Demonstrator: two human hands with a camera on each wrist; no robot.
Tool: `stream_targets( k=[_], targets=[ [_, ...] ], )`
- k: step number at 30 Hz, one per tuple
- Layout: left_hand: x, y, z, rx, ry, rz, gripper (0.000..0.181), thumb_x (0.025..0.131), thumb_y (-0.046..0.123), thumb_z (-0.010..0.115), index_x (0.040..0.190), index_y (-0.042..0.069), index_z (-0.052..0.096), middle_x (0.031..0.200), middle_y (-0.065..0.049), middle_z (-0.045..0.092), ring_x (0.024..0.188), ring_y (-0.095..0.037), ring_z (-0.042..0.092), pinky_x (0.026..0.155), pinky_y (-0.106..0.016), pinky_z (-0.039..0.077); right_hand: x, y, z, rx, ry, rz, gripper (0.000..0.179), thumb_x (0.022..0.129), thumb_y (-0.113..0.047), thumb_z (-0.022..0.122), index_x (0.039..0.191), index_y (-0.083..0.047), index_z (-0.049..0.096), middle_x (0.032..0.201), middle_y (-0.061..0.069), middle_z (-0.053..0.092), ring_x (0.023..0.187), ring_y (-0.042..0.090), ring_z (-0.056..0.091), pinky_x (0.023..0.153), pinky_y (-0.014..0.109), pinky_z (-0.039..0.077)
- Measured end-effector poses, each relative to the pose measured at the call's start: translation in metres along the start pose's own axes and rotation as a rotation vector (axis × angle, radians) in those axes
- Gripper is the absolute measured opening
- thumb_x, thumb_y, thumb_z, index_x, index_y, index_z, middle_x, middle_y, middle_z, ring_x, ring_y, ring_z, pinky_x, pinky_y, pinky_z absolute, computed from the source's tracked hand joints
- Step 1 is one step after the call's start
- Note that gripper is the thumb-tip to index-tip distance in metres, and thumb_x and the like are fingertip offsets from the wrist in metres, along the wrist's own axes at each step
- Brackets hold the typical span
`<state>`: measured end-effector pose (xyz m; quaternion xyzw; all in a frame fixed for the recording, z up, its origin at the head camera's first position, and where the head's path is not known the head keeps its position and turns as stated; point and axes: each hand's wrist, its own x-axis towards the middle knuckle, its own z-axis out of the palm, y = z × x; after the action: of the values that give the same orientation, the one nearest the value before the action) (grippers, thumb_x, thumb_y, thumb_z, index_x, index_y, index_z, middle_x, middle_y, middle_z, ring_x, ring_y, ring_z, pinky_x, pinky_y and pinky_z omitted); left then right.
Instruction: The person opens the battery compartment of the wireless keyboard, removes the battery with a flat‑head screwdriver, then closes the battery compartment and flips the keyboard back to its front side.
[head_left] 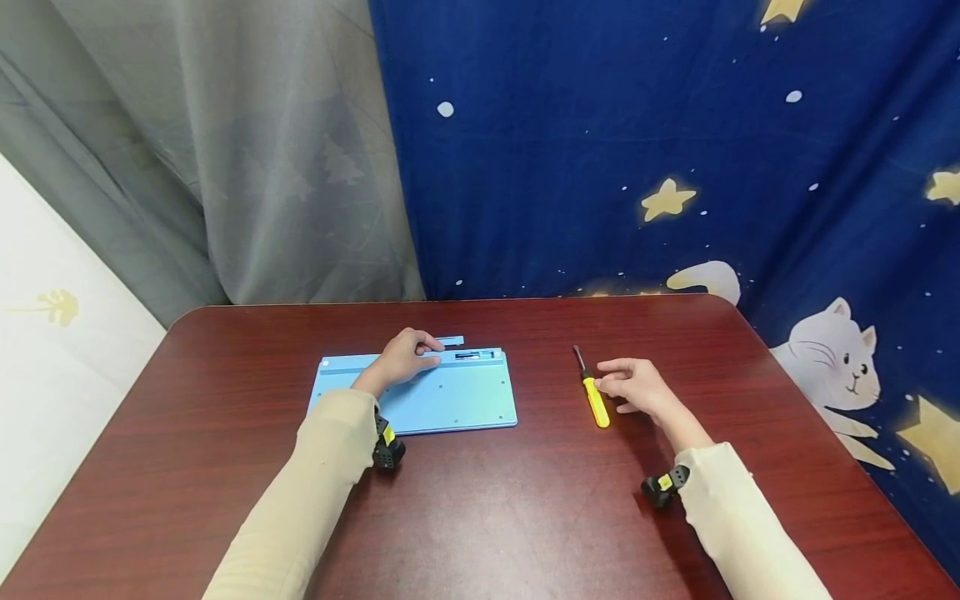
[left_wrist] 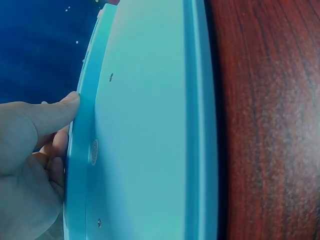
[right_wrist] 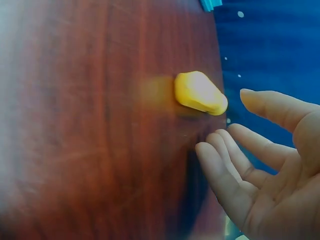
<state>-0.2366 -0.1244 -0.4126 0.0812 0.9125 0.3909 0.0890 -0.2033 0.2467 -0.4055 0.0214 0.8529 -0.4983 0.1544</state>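
"Taking the far side of the bench [head_left: 525,517] as twelve, where is the work?"

"The blue panel [head_left: 442,408], probably an upturned keyboard, lies flat towards ten or eleven o'clock. Its open recess [head_left: 468,356] sits at the panel's own two o'clock, and a small blue strip [head_left: 451,340] lies just past its far edge, towards one."

"And the hands?"

"The left hand [head_left: 405,354] touches that far edge, thumb and bent fingers against it; whether it truly grips, I can't tell. The right hand [head_left: 637,387] is released, fingers loosely spread, just at the three o'clock side of the yellow screwdriver [head_left: 596,404]."

"How should the screwdriver be handled?"

"I'd judge: close thumb and fingers squarely round the handle, not the shaft. The blade points to about eleven, so mind the panel's surface when turning it."

"And the panel?"

"Light, even pressure from the left should do; pulling on the edge could tip it, and sweeping sideways could knock the strip."
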Motion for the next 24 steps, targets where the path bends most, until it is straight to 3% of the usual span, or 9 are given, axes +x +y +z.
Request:
stream_targets(
  k=[11,24],
  targets=[
    [-0.001,0.001,0.0,-0.001,0.001,0.003,0.017,0.088,0.009,0.062,0.103,0.004,0.066,0.089,-0.01,0.042,0.082,-0.023,0.04,0.07,-0.033,0.033,0.003,0.01,0.015,-0.064,0.066,-0.015,0.054,0.08,-0.02,0.071,0.123,0.005,0.052,0.097,0.017,0.056,0.068,0.015,0.057,0.054,0.032,0.052],
    [0.001,-0.001,-0.001,-0.002,-0.007,-0.002,0.016,0.088,0.01,0.062,0.103,0.005,0.066,0.091,-0.01,0.043,0.083,-0.022,0.041,0.07,-0.033,0.033,0.006,0.008,0.024,-0.097,0.115,-0.02,0.041,0.079,-0.01,0.069,0.115,0.005,0.057,0.081,0.01,0.059,0.061,0.014,0.056,0.049,0.032,0.051]
  ],
)
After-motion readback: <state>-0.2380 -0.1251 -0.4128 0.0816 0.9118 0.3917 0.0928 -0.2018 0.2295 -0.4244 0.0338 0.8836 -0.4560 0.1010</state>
